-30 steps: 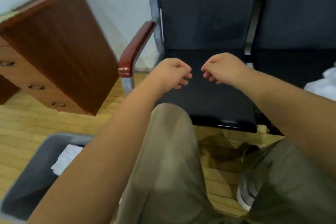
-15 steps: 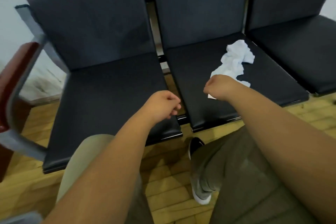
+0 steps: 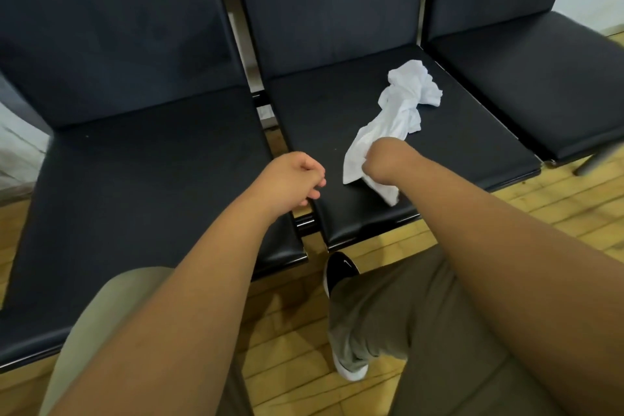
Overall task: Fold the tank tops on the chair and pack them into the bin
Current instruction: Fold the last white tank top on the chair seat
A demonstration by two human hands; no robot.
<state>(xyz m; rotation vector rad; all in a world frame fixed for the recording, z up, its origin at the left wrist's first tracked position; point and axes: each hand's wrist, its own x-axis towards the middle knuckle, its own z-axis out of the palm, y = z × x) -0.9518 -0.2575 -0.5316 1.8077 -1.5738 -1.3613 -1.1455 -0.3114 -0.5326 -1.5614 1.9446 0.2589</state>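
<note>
A crumpled white tank top (image 3: 401, 105) lies stretched out on the middle black chair seat (image 3: 317, 118). My right hand (image 3: 381, 162) grips its near end, and a corner of cloth hangs below my wrist. My left hand (image 3: 293, 179) hovers with fingers curled and holding nothing, over the gap between the left seat (image 3: 141, 172) and the middle seat. The bin is out of view.
Three joined black chairs stand in a row, with the right seat (image 3: 540, 84) bare. Wooden floor (image 3: 297, 324) lies below. My legs in olive trousers and a black-and-white shoe (image 3: 337, 270) are close to the front edge of the seats.
The view swung right from the armrest, drawer cabinet and grey bin to the chair row. My right hand reached the white tank top and took hold of its near end.
</note>
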